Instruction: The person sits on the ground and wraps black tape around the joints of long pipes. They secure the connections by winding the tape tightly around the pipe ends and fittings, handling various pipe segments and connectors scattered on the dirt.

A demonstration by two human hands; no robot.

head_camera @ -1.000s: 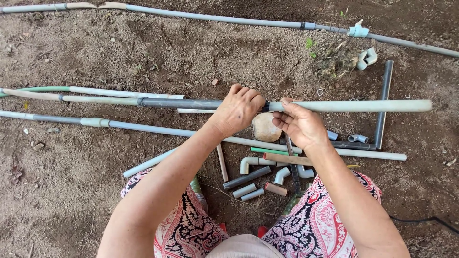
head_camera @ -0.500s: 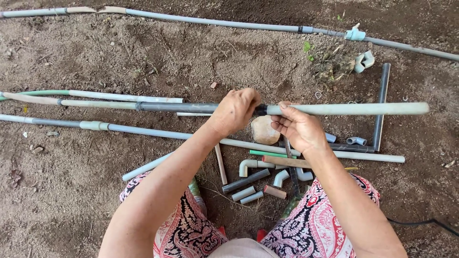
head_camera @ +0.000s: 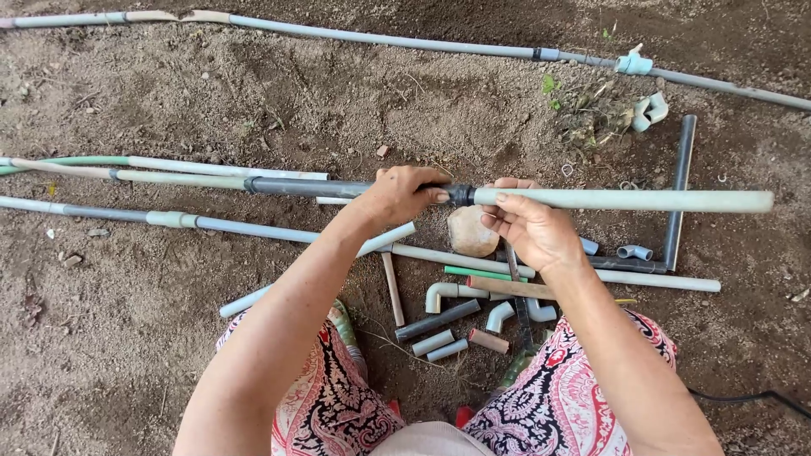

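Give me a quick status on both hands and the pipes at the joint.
Left hand gripping dark grey plastic pipe at the joint. Right hand gripping pale grey plastic pipe. Pipes meet end to end. Round tan stone on the dirt just below.

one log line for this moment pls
left hand grips dark pipe | right hand grips pale pipe | ends meet at joint | stone below

an outdoor yard or garden plot: bare dirt ground (head_camera: 253, 93), a small weed (head_camera: 551, 86), long pipes (head_camera: 380, 38) laid across soil.
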